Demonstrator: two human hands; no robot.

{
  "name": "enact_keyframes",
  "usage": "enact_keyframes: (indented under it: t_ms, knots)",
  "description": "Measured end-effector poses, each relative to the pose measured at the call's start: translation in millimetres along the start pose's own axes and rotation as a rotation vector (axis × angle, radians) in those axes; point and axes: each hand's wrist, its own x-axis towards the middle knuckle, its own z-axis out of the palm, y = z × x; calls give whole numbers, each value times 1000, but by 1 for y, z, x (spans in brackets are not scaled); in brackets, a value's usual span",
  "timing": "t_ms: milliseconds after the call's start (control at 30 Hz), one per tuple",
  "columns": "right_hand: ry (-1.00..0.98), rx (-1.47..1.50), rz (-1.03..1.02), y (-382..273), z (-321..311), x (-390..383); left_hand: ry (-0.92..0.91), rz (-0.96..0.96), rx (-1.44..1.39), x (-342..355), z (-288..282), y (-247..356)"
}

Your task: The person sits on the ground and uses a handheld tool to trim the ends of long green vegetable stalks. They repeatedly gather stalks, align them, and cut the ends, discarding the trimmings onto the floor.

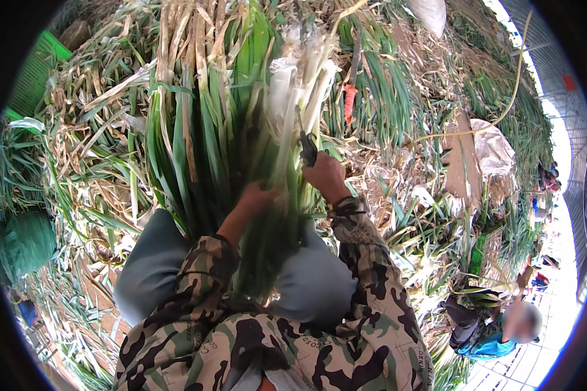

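In front of my knees, a thick bundle of long green onions [202, 124] lies with green leaves and dry brown tops. My left hand [254, 197] is closed around a green onion stalk [282, 146], whose leaves hang down between my knees, smeared by motion. My right hand [325, 174], just right of that stalk, grips a black-handled tool [308, 148] with a thin tip pointing away from me; its exact kind is unclear. White onion stems with roots [312, 78] lie just beyond the tool.
Loose leaves and peeled husks [104, 150] cover the ground. A green crate [39, 75] stands far left, above a green mesh sack [27, 244]. A white sack [492, 148] lies at right, by a pale hose [516, 85]. Another person [496, 332] sits lower right.
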Motion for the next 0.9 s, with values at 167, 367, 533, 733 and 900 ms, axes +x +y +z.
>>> enact_keyframes:
  t_ms: [167,367,533,733,900]
  knots:
    - [-69,-4,87,-12,-5,44,-38,-37,0,-27,-7,41]
    - [25,77,187,-20,-18,88,-64,-40,-73,-25,-3,36]
    - [-114,41,34,-54,-21,83,-112,-14,-223,-7,-12,-10]
    - [-100,-1,201,-19,14,29,-52,-23,-45,-17,-5,17]
    - [-3,-4,180,5,31,17,-71,68,-79,-19,-4,21]
